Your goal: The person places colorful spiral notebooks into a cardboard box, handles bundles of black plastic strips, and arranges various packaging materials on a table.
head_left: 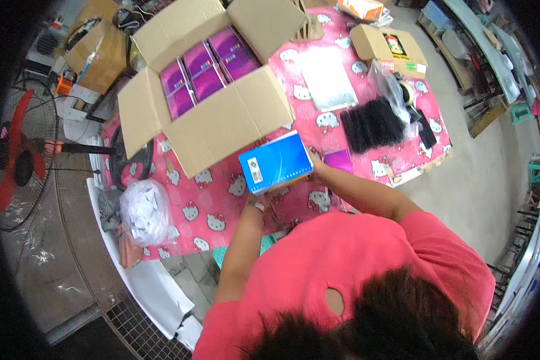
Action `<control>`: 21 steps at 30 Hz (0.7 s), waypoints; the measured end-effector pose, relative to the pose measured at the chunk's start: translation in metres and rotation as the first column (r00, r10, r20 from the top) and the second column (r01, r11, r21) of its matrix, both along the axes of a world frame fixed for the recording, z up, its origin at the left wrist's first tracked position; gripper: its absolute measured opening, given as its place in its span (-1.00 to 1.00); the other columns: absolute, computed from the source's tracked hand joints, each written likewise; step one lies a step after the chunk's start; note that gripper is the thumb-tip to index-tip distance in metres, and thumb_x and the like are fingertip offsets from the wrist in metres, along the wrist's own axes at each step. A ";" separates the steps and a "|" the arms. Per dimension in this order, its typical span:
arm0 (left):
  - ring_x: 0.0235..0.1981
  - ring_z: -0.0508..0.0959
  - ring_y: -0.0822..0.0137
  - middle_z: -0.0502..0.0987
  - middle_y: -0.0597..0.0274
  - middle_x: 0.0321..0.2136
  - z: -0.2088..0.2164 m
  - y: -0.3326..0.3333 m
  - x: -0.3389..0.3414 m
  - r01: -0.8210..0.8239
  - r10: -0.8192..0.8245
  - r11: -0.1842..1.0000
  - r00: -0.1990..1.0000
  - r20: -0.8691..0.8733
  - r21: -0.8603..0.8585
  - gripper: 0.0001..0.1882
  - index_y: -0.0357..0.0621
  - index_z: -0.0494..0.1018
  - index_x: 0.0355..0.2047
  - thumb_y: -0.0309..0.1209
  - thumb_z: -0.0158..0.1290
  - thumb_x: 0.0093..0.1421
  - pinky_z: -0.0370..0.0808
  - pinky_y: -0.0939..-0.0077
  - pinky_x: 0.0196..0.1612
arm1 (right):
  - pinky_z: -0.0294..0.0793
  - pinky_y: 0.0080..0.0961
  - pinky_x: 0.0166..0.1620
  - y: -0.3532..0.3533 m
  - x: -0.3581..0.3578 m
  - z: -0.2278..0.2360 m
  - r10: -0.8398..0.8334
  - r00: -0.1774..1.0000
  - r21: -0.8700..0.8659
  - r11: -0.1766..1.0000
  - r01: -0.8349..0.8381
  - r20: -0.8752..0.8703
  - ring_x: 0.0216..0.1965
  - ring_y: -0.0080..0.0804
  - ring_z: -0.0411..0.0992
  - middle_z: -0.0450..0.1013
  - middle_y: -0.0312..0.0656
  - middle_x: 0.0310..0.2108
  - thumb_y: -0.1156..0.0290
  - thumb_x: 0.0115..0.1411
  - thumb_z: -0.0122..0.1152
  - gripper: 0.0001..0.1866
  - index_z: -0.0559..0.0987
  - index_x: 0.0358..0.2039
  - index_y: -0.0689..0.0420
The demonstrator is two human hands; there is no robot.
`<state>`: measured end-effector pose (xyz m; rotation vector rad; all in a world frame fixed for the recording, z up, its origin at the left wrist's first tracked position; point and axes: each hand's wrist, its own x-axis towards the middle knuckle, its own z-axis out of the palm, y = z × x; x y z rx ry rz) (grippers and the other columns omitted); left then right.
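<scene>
A blue box (277,161) with a white barcode label sits between my two hands above the front of the table. At its near left edge, my left hand (260,198) grips from below, fingers mostly hidden by the box. My right hand (316,167) holds the right end, and its fingers are largely out of sight too. Just beyond stands an opened cardboard carton (228,133) with its flaps spread. Several purple boxes (206,71) are packed in rows inside it. A flat purple piece (339,160) lies beside my right wrist.
The table has a pink patterned cloth (215,221). On it lie black bristly strips (373,125), a white sheet (327,78), a tape roll (407,93) and a small open carton (366,41). A plastic bag (145,213) sits at left, near a red-bladed fan (23,168).
</scene>
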<state>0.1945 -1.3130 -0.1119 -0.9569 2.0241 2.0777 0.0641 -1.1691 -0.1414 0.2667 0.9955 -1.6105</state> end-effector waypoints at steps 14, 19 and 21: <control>-0.08 0.46 0.14 0.42 0.08 -0.03 0.079 -0.175 -0.028 -0.628 0.611 0.776 0.732 -0.301 0.049 -0.52 -0.11 0.37 -0.01 -0.08 -0.08 0.18 0.43 0.30 -0.06 | 0.42 -0.26 -0.20 -0.091 -0.166 0.233 0.241 0.702 0.257 0.963 -0.085 -0.671 -0.17 -0.22 0.40 0.36 -0.06 -0.08 -0.08 -0.04 0.22 -0.20 0.27 0.10 0.19; -0.08 0.46 0.13 0.42 0.08 -0.02 0.049 -0.188 -0.027 -0.669 0.648 0.743 0.723 -0.241 -0.009 -0.52 -0.10 0.37 -0.01 -0.07 -0.09 0.18 0.42 0.30 -0.05 | 0.46 -0.12 -0.32 -0.119 -0.200 0.170 0.576 -0.540 0.550 0.803 0.231 -0.614 -0.40 0.05 0.48 0.48 0.12 -0.46 0.15 0.03 0.08 -0.62 0.52 -0.27 0.20; -0.08 0.45 0.13 0.42 0.08 -0.02 0.040 -0.193 -0.010 -0.695 0.672 0.718 0.708 -0.219 -0.043 -0.52 -0.10 0.37 -0.01 -0.06 -0.09 0.18 0.42 0.30 -0.05 | 0.43 -0.05 -0.30 -0.129 -0.183 0.175 0.302 -0.150 0.250 0.923 0.292 -0.941 -0.44 0.17 0.44 0.42 0.24 -0.54 0.25 0.00 0.03 -0.71 0.53 -0.50 0.25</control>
